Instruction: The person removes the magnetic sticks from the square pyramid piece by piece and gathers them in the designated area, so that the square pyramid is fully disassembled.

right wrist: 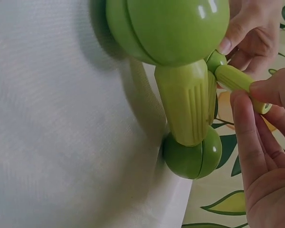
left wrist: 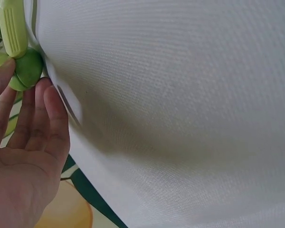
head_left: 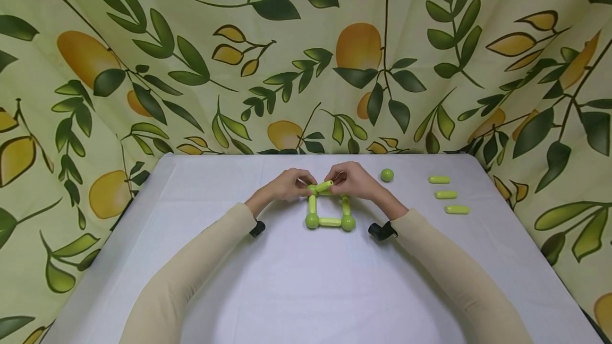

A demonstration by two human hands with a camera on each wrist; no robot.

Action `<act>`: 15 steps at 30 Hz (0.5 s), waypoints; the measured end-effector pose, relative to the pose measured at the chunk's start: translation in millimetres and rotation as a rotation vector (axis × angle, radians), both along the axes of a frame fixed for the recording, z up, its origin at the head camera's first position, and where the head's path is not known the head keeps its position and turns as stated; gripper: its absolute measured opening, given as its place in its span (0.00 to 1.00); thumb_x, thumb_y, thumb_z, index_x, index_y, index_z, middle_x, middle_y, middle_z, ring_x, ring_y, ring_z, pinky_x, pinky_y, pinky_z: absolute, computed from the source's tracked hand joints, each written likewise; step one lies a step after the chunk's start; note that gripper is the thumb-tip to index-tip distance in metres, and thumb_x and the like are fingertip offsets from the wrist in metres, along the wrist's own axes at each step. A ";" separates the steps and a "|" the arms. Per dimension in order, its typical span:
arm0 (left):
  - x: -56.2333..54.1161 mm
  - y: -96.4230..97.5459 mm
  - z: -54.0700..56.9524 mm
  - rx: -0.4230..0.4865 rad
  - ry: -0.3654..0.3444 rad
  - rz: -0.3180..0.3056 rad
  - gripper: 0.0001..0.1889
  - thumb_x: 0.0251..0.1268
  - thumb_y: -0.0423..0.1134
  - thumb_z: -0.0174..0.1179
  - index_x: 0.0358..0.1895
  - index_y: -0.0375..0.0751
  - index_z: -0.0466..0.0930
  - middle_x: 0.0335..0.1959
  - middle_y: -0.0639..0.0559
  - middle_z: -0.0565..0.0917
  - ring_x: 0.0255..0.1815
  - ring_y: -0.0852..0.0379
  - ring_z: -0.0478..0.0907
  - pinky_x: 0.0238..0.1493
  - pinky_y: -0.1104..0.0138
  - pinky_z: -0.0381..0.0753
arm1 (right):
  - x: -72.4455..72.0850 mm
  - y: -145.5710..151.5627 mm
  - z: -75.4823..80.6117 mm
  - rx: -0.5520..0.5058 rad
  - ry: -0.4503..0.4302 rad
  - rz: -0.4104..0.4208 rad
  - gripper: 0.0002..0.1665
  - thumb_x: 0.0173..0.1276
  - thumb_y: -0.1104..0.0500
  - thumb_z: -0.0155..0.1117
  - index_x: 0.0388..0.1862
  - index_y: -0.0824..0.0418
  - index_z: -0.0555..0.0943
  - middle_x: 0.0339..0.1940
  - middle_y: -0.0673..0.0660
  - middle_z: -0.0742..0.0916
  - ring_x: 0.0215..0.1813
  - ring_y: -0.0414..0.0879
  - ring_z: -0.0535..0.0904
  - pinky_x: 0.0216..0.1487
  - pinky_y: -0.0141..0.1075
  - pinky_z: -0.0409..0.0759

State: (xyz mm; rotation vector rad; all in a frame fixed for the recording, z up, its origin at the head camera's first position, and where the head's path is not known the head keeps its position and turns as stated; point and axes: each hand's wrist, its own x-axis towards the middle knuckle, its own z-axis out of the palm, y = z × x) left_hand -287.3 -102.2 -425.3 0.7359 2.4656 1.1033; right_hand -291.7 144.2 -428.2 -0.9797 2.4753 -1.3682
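Green balls and yellow-green rods form a square frame on the table. At its far-left corner my left hand (head_left: 287, 185) grips a ball (left wrist: 28, 69) between thumb and fingers. My right hand (head_left: 356, 180) pinches a loose-ended rod (right wrist: 235, 78) between thumb and fingertips, its other end at that same ball. This rod slants up to the right above the frame's far rod. The near-left ball (head_left: 312, 221) and near-right ball (head_left: 348, 222) are joined by a near rod (head_left: 330, 222). My right hand partly covers the far-right corner in the head view; its ball (right wrist: 194, 156) shows in the right wrist view.
A single ball (head_left: 387, 175) lies right of my right hand. Farther right, three rods (head_left: 446, 195) lie spaced one behind another. A white cloth covers the table (head_left: 287, 291). A leaf-and-fruit patterned curtain (head_left: 306, 68) hangs behind and along both sides.
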 end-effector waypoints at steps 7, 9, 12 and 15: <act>-1.9 -2.1 2.1 -0.016 0.004 -0.009 0.12 0.67 0.28 0.67 0.52 0.34 0.83 0.52 0.44 0.84 0.54 0.49 0.82 0.56 0.65 0.78 | -0.3 9.7 17.2 -0.033 0.028 -0.063 0.09 0.59 0.72 0.71 0.38 0.64 0.87 0.36 0.55 0.88 0.38 0.49 0.85 0.42 0.37 0.84; -2.9 -4.0 2.9 -0.028 0.011 0.002 0.12 0.67 0.28 0.67 0.52 0.34 0.83 0.52 0.44 0.84 0.54 0.49 0.81 0.56 0.65 0.78 | -1.7 18.2 27.6 -0.079 0.036 -0.082 0.09 0.60 0.73 0.72 0.40 0.66 0.87 0.38 0.57 0.87 0.39 0.51 0.85 0.43 0.36 0.84; -3.8 -6.6 3.1 -0.034 0.008 0.015 0.12 0.67 0.27 0.66 0.52 0.34 0.83 0.52 0.45 0.84 0.55 0.48 0.81 0.56 0.65 0.78 | -3.0 32.5 39.9 -0.142 0.007 -0.077 0.11 0.62 0.72 0.73 0.44 0.68 0.86 0.41 0.60 0.86 0.41 0.53 0.85 0.43 0.37 0.84; -3.7 -7.6 2.5 -0.034 -0.001 0.017 0.12 0.68 0.28 0.66 0.53 0.35 0.83 0.53 0.45 0.84 0.56 0.49 0.80 0.57 0.65 0.77 | -2.1 47.4 42.7 -0.174 -0.044 -0.066 0.13 0.64 0.70 0.72 0.48 0.69 0.85 0.46 0.62 0.85 0.43 0.54 0.85 0.45 0.37 0.84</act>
